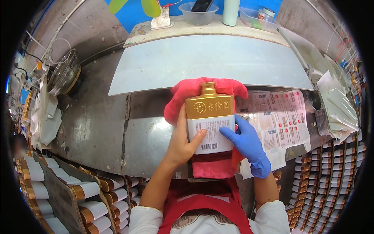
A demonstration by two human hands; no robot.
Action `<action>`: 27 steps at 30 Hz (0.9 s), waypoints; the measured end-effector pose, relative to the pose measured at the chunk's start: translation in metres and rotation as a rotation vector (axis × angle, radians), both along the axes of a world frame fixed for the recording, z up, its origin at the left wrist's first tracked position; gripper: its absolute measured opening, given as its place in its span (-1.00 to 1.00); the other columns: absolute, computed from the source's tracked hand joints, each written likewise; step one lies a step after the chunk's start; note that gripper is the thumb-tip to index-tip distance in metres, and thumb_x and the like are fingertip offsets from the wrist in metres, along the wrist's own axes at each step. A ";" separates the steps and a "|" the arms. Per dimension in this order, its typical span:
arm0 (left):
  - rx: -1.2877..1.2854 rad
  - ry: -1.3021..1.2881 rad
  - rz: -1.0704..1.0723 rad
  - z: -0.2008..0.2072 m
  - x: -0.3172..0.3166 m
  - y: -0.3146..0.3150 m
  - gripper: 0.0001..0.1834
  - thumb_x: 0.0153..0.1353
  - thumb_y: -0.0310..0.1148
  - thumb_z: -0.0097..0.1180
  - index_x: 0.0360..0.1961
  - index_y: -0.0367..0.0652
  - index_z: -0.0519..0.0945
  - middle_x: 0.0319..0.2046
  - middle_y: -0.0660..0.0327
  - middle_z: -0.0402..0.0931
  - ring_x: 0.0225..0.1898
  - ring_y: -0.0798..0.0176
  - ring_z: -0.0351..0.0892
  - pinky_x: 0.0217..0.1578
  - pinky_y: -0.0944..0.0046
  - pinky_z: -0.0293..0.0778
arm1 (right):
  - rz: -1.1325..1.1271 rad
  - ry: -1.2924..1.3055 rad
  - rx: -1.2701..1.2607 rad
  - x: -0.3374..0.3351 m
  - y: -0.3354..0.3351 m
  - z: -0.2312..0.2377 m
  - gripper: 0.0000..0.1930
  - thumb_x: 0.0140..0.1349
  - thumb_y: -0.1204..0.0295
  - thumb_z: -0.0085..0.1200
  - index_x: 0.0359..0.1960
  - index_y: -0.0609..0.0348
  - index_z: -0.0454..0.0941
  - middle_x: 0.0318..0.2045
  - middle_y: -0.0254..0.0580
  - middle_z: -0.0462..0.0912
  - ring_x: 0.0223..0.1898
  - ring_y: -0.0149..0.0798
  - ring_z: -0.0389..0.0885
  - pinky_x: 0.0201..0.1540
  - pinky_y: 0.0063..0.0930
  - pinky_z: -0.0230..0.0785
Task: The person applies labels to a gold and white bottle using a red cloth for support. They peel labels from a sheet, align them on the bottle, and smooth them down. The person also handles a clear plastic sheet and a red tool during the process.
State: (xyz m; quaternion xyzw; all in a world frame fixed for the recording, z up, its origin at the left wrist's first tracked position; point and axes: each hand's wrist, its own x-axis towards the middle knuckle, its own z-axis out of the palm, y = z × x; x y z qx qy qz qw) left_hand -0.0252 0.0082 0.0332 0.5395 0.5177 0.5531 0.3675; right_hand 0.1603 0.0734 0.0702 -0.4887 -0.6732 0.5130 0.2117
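Note:
A flat, flask-shaped bottle [209, 106] with a gold shoulder and a short gold neck is held between my two hands, neck pointing away from me. A white label [210, 132] with small print and a barcode covers its lower part. My bare left hand [183, 142] grips the left side, thumb lying on the label. On the right side, my right hand [249, 142] in a blue glove holds the bottle, its thumb also pressed on the label. Beneath the bottle is a red cloth [180, 97], bunched at the far side; whether the bottle rests on it I cannot tell.
Printed label sheets [286, 121] lie right of the cloth on the metal table [87, 128]. A pale raised board [210, 58] spans the back, with a plastic bowl [198, 16] and a green fan [151, 7] behind. Many gold-and-white bottles [323, 175] fill both near sides.

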 end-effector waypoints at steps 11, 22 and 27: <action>-0.045 0.019 0.034 0.002 -0.004 -0.001 -0.24 0.18 -0.40 0.04 0.31 -0.35 -0.05 0.07 -0.02 0.36 0.07 0.19 0.40 0.07 0.25 0.32 | -0.004 0.069 0.014 0.001 0.000 -0.007 -0.46 0.07 0.21 0.22 0.06 0.17 0.40 -0.14 0.00 0.57 -0.12 -0.18 0.58 -0.06 -0.36 0.40; -0.038 0.005 0.059 -0.002 -0.007 0.002 -0.29 0.24 -0.29 0.01 0.29 -0.37 0.00 -0.01 -0.04 0.43 -0.05 0.16 0.50 -0.08 0.26 0.42 | 0.033 0.078 -0.127 0.008 0.009 0.004 -0.40 0.06 0.23 0.23 0.11 0.28 0.36 -0.08 -0.05 0.57 -0.09 -0.24 0.55 -0.02 -0.39 0.38; -0.144 -0.284 -0.121 -0.010 -0.025 -0.003 -0.23 0.35 0.14 -0.47 0.33 -0.29 -0.03 0.24 0.09 0.15 0.25 0.17 0.18 0.17 0.16 0.21 | -0.081 0.143 -0.126 0.020 0.014 -0.013 -0.41 0.18 0.21 0.11 0.17 0.32 0.31 -0.04 -0.08 0.53 -0.03 -0.35 0.47 0.02 -0.48 0.33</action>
